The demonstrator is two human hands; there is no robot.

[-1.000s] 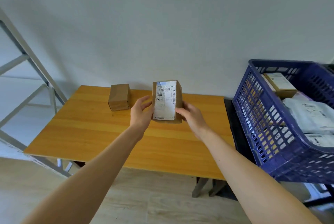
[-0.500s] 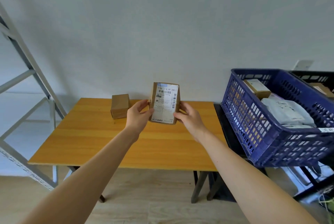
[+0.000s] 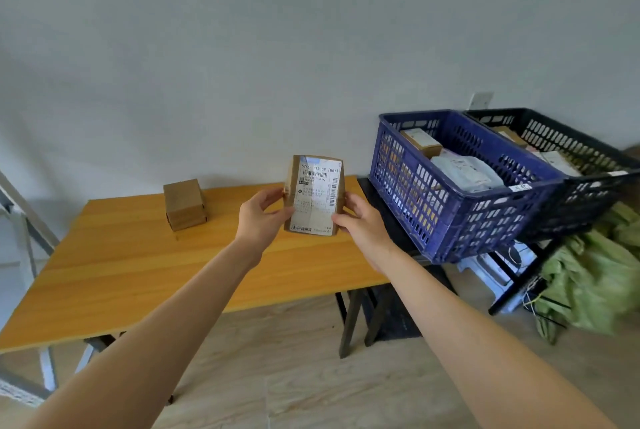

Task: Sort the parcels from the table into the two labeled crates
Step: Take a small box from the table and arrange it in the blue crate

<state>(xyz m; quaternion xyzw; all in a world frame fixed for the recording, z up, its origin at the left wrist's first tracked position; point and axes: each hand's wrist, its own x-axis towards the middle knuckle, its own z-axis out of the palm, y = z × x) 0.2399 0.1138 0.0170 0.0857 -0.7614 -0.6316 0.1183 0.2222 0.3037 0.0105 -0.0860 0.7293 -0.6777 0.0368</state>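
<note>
Left edge of frame: a grey metal rack. Left and centre: the wooden desk, with one plain cardboard box resting near its far edge, untouched. Centre: the left grip and the right grip each clasp one side of the labelled parcel, thumbs on its front face. The parcel is held upright, clear of the desk, with its printed label turned toward the camera. Right: the blue crate, already holding a box and soft mailers, touches the black crate, which also holds parcels. White tags sit on their near rims, too small to read. Lower right: green bags on the floor.

Change over the last second: the parcel stays in both grips but now hangs above the desk's right end, nearer the blue crate, and the view has swung right so that the black crate shows in full. This suggests the label is being read and the crate chosen. After this parcel, one box remains to sort.
</note>
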